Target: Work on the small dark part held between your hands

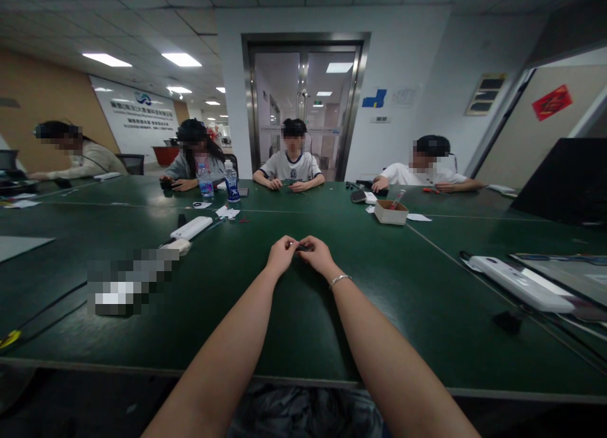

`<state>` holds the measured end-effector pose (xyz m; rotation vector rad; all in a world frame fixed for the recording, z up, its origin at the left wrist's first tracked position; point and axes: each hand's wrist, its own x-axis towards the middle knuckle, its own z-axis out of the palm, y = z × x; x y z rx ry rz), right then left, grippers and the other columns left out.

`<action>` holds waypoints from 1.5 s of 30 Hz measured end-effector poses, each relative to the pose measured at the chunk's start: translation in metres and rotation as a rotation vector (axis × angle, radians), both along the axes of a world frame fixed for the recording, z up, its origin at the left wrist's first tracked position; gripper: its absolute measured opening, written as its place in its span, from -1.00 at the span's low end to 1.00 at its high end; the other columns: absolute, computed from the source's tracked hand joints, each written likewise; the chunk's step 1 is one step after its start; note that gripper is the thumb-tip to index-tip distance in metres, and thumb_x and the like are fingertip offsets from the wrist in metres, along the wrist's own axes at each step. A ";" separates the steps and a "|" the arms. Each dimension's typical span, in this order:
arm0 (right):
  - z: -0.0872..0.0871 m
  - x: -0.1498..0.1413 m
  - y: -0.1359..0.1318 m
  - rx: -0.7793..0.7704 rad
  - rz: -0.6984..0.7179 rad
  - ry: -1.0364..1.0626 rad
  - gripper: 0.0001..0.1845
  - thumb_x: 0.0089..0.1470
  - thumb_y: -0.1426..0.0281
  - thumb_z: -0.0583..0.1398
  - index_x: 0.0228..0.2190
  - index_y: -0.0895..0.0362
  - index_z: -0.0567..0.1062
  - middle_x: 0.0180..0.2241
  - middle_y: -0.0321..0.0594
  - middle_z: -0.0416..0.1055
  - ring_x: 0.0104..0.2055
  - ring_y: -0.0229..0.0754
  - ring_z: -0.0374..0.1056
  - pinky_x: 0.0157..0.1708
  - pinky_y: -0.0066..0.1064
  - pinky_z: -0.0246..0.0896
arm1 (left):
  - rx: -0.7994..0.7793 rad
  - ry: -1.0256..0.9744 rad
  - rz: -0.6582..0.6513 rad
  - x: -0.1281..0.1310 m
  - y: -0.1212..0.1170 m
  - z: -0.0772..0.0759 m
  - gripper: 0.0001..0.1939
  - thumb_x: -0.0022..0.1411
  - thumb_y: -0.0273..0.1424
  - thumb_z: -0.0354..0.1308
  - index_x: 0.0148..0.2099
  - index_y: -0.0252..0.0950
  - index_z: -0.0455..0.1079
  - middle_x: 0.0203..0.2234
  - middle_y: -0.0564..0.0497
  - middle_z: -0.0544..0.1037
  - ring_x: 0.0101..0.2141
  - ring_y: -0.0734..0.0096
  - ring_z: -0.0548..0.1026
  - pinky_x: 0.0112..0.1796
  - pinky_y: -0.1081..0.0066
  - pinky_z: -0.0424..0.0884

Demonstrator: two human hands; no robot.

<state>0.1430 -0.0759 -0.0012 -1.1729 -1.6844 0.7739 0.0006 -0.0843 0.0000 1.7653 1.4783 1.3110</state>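
Note:
Both my arms reach out over the green table [303,324], and my hands meet near its middle. My left hand [283,253] is closed, its fingertips pinching one end of a small dark object [302,248]. On the other end of that object, the fingers of my right hand [317,253] are also closed. Most of it is hidden by my fingers, and its kind cannot be made out. A silvery bracelet [340,280] circles my right wrist.
White power strips lie at left [192,228] and right [519,283]. A small open box [391,212] stands ahead to the right. Two bottles [231,182] and paper scraps [228,212] are ahead left. Several people sit across the table. A dark monitor [564,182] stands far right.

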 end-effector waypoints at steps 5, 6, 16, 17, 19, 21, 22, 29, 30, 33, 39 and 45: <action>0.003 0.003 0.000 -0.196 0.092 0.246 -0.72 -0.23 0.48 0.30 -0.37 0.19 0.40 -0.65 -0.43 0.31 -0.67 -0.37 0.25 -0.64 -0.53 0.20 | 0.040 -0.103 -0.083 0.004 0.002 0.002 -0.89 0.13 -0.43 0.08 -0.29 -0.28 0.41 -0.39 0.01 0.54 -0.35 0.45 0.47 -0.26 0.41 0.38; 0.005 0.004 0.000 -0.208 0.085 0.291 -0.69 -0.23 0.47 0.32 -0.36 0.19 0.40 -0.67 -0.43 0.31 -0.68 -0.37 0.25 -0.66 -0.54 0.20 | 0.042 -0.123 -0.091 0.004 0.002 0.003 -0.89 0.12 -0.45 0.08 -0.29 -0.29 0.41 -0.38 0.00 0.54 -0.34 0.44 0.48 -0.24 0.40 0.39; 0.013 0.009 -0.005 -0.359 0.089 0.443 -0.71 -0.01 0.20 0.25 -0.40 0.18 0.38 -0.70 -0.33 0.34 -0.74 -0.39 0.19 -0.78 -0.60 0.06 | 0.017 -0.300 -0.284 0.003 0.005 0.004 -0.88 0.10 -0.45 0.11 -0.26 -0.33 0.39 -0.29 -0.04 0.54 -0.27 0.43 0.50 -0.14 0.37 0.40; 0.013 0.008 -0.005 -0.351 0.097 0.431 -0.69 0.00 0.16 0.23 -0.42 0.17 0.36 -0.71 -0.34 0.32 -0.76 -0.40 0.17 -0.80 -0.60 0.03 | 0.019 -0.304 -0.291 0.003 0.006 0.003 -0.86 0.10 -0.44 0.11 -0.25 -0.33 0.39 -0.28 -0.05 0.54 -0.26 0.43 0.50 -0.14 0.37 0.40; 0.013 0.007 -0.005 -0.321 0.107 0.406 -0.64 0.02 0.10 0.19 -0.44 0.16 0.34 -0.74 -0.39 0.27 -0.79 -0.41 0.12 -0.83 -0.60 -0.04 | 0.021 -0.308 -0.287 0.004 0.007 0.002 -0.84 0.10 -0.43 0.12 -0.23 -0.33 0.40 -0.26 -0.07 0.54 -0.25 0.42 0.50 -0.14 0.36 0.40; 0.012 0.005 -0.005 -0.299 0.098 0.384 -0.62 0.05 0.07 0.15 -0.43 0.16 0.35 -0.75 -0.43 0.22 -0.81 -0.42 0.06 -0.85 -0.59 -0.10 | 0.015 -0.318 -0.268 0.004 0.007 0.002 -0.83 0.09 -0.41 0.14 -0.23 -0.33 0.41 -0.27 -0.08 0.54 -0.26 0.41 0.50 -0.16 0.36 0.41; 0.012 0.005 -0.005 -0.297 0.090 0.375 -0.62 0.07 0.07 0.12 -0.42 0.16 0.37 -0.76 -0.44 0.20 -0.82 -0.43 0.03 -0.85 -0.59 -0.12 | 0.006 -0.326 -0.258 0.004 0.007 0.002 -0.83 0.08 -0.40 0.16 -0.24 -0.33 0.41 -0.29 -0.08 0.55 -0.28 0.41 0.50 -0.18 0.36 0.41; 0.010 0.002 -0.002 -0.278 0.050 0.293 -0.71 0.14 0.20 0.06 -0.37 0.16 0.42 -0.73 -0.47 0.09 -0.79 -0.43 0.01 -0.84 -0.60 -0.03 | -0.133 -0.314 -0.187 0.004 0.005 0.001 -0.65 0.02 -0.15 0.21 -0.31 -0.37 0.43 -0.54 0.00 0.50 -0.51 0.47 0.43 -0.40 0.42 0.37; 0.010 0.002 -0.002 -0.272 0.063 0.291 -0.73 0.14 0.22 0.06 -0.36 0.16 0.42 -0.70 -0.46 0.11 -0.78 -0.44 0.01 -0.84 -0.61 0.00 | -0.137 -0.292 -0.179 0.005 0.005 0.001 -0.64 0.02 -0.14 0.20 -0.32 -0.37 0.42 -0.56 0.01 0.49 -0.52 0.48 0.42 -0.42 0.43 0.35; 0.011 0.002 -0.002 -0.281 0.104 0.332 -0.80 0.14 0.28 0.07 -0.34 0.15 0.41 -0.63 -0.43 0.19 -0.75 -0.45 0.02 -0.80 -0.60 0.09 | -0.125 -0.203 -0.149 0.004 0.005 -0.002 -0.65 0.04 -0.12 0.17 -0.33 -0.36 0.41 -0.56 0.01 0.48 -0.54 0.49 0.40 -0.45 0.45 0.31; 0.015 0.001 -0.007 -0.336 0.114 0.409 -0.86 0.13 0.45 0.08 -0.24 0.12 0.40 -0.59 -0.43 0.20 -0.72 -0.44 0.07 -0.73 -0.54 0.23 | -0.111 -0.172 -0.078 0.002 0.009 -0.005 -0.66 0.05 -0.13 0.15 -0.35 -0.34 0.41 -0.56 0.00 0.49 -0.51 0.46 0.41 -0.43 0.44 0.30; 0.017 -0.004 -0.011 -0.363 0.140 0.491 -0.75 0.02 0.54 0.17 -0.20 0.11 0.40 -0.59 -0.43 0.24 -0.65 -0.43 0.20 -0.57 -0.51 0.33 | -0.113 -0.360 -0.073 0.000 0.010 -0.002 -0.66 0.00 -0.13 0.18 -0.39 -0.36 0.39 -0.62 0.06 0.42 -0.56 0.50 0.36 -0.46 0.44 0.27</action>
